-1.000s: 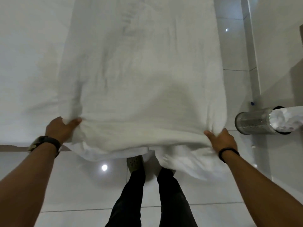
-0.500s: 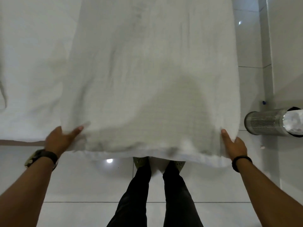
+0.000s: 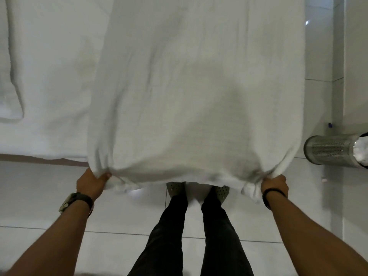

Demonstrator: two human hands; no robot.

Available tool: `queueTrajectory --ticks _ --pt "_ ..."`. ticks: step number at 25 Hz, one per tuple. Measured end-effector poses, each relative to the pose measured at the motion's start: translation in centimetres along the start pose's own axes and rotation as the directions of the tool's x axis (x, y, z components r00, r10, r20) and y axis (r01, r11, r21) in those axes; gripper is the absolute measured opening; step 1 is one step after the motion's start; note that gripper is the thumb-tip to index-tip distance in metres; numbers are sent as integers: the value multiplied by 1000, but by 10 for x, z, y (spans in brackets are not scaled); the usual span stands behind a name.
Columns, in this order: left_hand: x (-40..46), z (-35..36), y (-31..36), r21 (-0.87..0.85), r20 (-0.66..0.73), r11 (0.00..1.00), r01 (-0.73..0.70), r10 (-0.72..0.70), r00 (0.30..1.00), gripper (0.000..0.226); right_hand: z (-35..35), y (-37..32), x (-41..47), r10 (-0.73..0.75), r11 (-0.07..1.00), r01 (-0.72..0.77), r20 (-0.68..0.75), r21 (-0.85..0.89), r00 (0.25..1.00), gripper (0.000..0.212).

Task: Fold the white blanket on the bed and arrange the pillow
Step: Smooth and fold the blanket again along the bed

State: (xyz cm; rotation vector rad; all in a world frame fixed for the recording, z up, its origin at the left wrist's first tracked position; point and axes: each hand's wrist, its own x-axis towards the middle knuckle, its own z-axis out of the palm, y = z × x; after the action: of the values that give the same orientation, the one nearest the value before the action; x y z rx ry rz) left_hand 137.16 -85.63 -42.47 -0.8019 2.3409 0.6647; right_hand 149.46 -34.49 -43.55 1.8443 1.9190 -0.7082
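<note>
The white blanket (image 3: 199, 86) lies as a long folded strip across the bed (image 3: 53, 76), its near end hanging past the bed's edge over the floor. My left hand (image 3: 91, 183) grips the blanket's near left corner. My right hand (image 3: 274, 185) grips the near right corner, fingers closed on bunched cloth. A white pillow (image 3: 8, 76) lies at the far left of the bed, partly cut off by the frame edge.
A perforated metal bin (image 3: 330, 151) with a white liner stands on the tiled floor at the right, close to the blanket's right edge. A wall (image 3: 356, 56) runs along the right. My legs and shoes (image 3: 176, 189) stand on the floor below the blanket's end.
Both hands have pulled the blanket's near end back toward me and closed tighter on its corners; the cloth is now stretched flatter. The view has shifted, bringing the pillow into sight.
</note>
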Motion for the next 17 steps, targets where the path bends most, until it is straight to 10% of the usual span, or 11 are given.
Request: queueTrajectory --ticks 4,6,9,11,13,17 --pt "4 -8 2 61 -118 997 49 -41 992 46 -10 -2 -4 51 991 -66 -133 -113 990 58" --pt "-9 4 23 32 -305 999 2 8 952 51 1 -24 -30 -200 977 177 -226 -119 953 68" --pt "-45 48 68 265 -311 815 -515 578 755 67 54 -65 -101 -805 592 781 -191 -201 561 63" --pt "-60 91 101 393 -98 522 -757 842 530 69 97 -94 -148 -960 275 944 -9 -180 278 57" --pt "-53 111 129 473 83 363 -803 889 451 74 115 -110 -148 -985 96 970 122 -222 126 53" --pt "-1 81 90 637 213 265 -724 842 496 111 69 -53 -16 -963 207 839 47 -504 266 61"
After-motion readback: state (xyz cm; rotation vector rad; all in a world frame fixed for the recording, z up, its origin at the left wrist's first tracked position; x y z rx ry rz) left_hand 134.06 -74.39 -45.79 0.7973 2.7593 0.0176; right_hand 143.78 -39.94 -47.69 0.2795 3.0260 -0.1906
